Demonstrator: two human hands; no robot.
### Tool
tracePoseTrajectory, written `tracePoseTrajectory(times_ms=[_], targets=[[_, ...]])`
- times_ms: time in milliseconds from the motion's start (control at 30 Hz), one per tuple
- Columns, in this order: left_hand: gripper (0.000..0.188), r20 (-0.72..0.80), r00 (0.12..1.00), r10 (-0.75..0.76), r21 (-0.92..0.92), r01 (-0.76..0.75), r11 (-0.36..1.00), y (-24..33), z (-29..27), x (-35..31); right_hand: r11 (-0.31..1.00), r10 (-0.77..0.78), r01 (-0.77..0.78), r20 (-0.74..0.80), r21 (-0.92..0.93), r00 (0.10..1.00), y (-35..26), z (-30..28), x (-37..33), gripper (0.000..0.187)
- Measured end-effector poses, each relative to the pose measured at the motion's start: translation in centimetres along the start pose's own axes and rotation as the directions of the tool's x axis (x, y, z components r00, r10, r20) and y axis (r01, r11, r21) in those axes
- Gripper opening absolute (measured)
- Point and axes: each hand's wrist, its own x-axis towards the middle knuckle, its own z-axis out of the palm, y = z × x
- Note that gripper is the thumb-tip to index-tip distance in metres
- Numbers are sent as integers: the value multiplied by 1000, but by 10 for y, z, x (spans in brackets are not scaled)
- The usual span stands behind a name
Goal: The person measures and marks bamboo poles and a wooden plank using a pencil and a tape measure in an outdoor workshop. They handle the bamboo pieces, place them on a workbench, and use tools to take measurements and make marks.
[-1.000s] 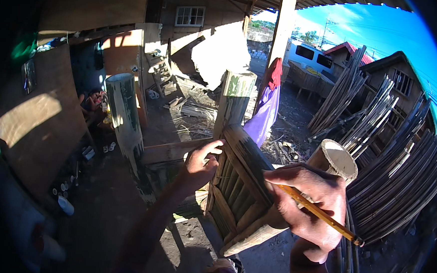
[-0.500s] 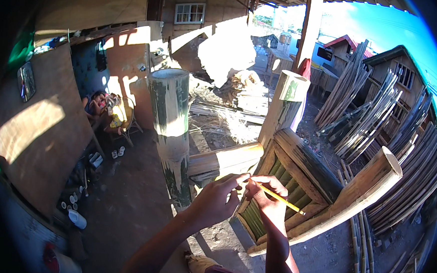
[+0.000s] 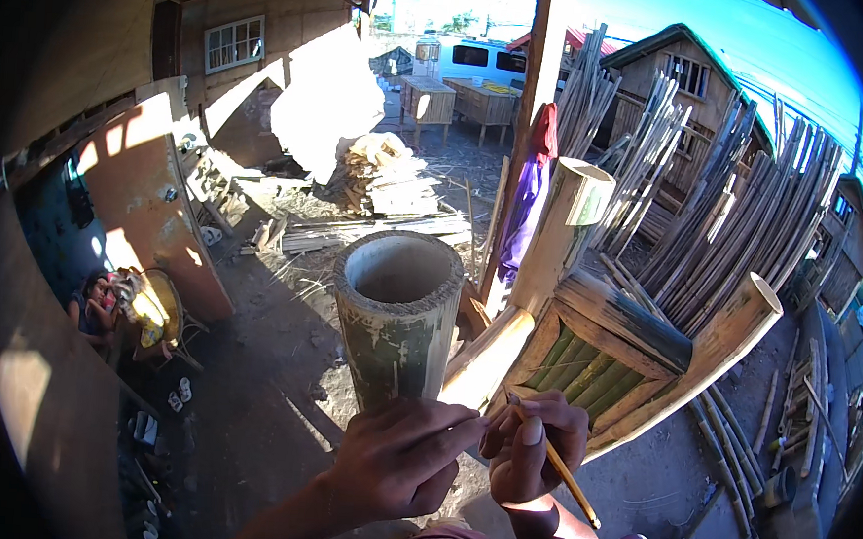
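Observation:
My right hand [image 3: 529, 458] grips a yellow pencil [image 3: 574, 491], whose length slants down to the right past the fingers. Close beside it, my left hand [image 3: 395, 455] is closed in a pinch near the pencil's upper end; what its fingertips hold, if anything, is hidden. Just beyond the left hand rises a thick, hollow bamboo post [image 3: 392, 351] with an open top and patchy dark green skin. Past my right hand stands a bamboo frame with a panel of green slats [image 3: 583, 373], between a tall bamboo post [image 3: 564, 233] and a leaning pale bamboo pole [image 3: 708, 361].
Bamboo poles [image 3: 741, 209] lean against a fence and huts at the right. A stack of split wood [image 3: 387, 183] lies by a big white sack-like bundle [image 3: 325, 105]. A person [image 3: 93, 303] sits by a chair at the left. Purple cloth [image 3: 526, 211] hangs on a wooden post.
My view has swung right and nearer the hollow post, so its open top shows larger. Both hands stay together, with the pencil still in the right one, now tilted more steeply.

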Motion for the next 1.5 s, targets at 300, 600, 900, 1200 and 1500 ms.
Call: tracePoseTrajectory(times_ms=[300,600,900,1200,1500], targets=[[35,-11,1000,20,-436,-22,900,-102,-93,-56,868,35,-97,-135,-487,990,7,154,-64,25],[29,187,981,45,-639,86,765,-227,-99,-48,765,74,-339,-448,-548,891,94,241,-52,29],[27,347,933,99,-652,164,741,-355,41,20,471,-158,-555,-685,-685,711,270,139,-1,35],[27,358,867,348,-778,71,624,-385,165,82,-1,-397,-838,-769,-545,501,335,1,65,55],[26,376,772,513,-872,108,477,-434,230,133,-341,-459,-799,-654,-495,601,356,-49,70,60]])
